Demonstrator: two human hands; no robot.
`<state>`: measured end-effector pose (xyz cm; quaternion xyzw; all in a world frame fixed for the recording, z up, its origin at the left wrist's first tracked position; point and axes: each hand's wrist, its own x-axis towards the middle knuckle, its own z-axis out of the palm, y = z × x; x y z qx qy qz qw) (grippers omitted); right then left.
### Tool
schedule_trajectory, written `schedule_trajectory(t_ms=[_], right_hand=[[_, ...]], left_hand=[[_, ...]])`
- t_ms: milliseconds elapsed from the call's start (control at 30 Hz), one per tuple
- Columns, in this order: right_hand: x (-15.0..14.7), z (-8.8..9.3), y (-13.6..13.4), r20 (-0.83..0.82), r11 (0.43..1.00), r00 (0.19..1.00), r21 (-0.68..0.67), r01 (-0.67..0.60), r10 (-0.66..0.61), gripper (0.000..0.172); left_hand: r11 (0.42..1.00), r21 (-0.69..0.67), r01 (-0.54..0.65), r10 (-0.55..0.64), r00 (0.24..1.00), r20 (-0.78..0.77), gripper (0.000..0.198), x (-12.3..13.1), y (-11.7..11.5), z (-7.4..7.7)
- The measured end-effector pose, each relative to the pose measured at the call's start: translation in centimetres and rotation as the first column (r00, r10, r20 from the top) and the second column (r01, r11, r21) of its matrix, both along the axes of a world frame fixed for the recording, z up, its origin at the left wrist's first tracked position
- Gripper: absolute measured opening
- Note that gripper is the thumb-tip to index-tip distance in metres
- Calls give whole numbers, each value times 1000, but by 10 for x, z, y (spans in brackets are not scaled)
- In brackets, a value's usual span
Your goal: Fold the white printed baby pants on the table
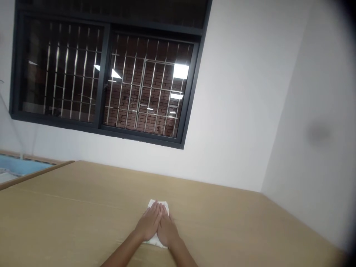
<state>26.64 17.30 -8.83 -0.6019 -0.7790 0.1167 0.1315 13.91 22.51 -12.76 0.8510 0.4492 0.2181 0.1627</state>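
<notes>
Two flat, open hands, left hand (148,222) and right hand (166,228), press side by side on a small white folded cloth (155,205) lying on the tan wooden table (83,215), below the dark barred window (105,74).

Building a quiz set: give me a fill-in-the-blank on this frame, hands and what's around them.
1. Both hands lie flat on a folded ____ cloth.
2. The left hand and right hand touch, side by ____.
3. The cloth rests on a tan ____.
4. Behind the table, the window has metal ____ across it.

Missing words: white; side; table; bars
</notes>
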Motion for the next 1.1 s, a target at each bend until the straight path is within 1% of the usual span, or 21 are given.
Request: schedule_trajectory(t_ms=[100, 233, 367, 500, 600, 667, 767, 867, 933, 1000, 1100], right_hand=[[3, 4, -3, 6, 1000, 1000, -19, 14, -14, 64], [9, 6, -6, -12, 998, 999, -52, 32, -32, 65], [19, 5, -11, -6, 998, 999, -52, 33, -34, 65], [25, 5, -17, 27, 997, 999, -59, 47, -45, 66], [24, 6, -21, 43, 995, 996, -50, 82, -80, 66], [22, 7, -23, 56, 992, 991, -41, 122, -119, 66], [19, 6, -24, 70, 982, 980, -23, 189, -187, 66], [20, 4, -24, 76, 975, 972, 2, 222, -221, 67], [22, 2, -23, 84, 969, 966, 20, 245, -246, 67], [25, 0, -21, 88, 959, 955, 30, 282, -284, 67], [32, 1, -18, 70, 951, 948, 33, 309, -311, 67]], left_hand=[[1000, -29, -6, 3, 995, -102, 68, -6, -4, 6], [999, -32, -24, 18, 984, -177, 68, -9, -9, 14], [994, 0, -108, 105, 972, -208, 70, -11, -12, 11], [974, -1, -226, 220, 952, -214, 77, -17, -12, 3], [959, -6, -283, 277, 942, -191, 80, -23, -11, 3], [958, 11, -287, 285, 948, -141, 82, -26, -10, 9], [964, 66, -259, 263, 961, -79, 84, -27, -9, 23], [958, 117, -263, 272, 960, -63, 86, -26, -7, 37], [950, 144, -275, 286, 957, -58, 87, -25, -7, 40], [944, 163, -286, 298, 953, -56, 87, -25, -8, 36], [934, 172, -314, 327, 943, -53, 84, -24, -11, 25]])
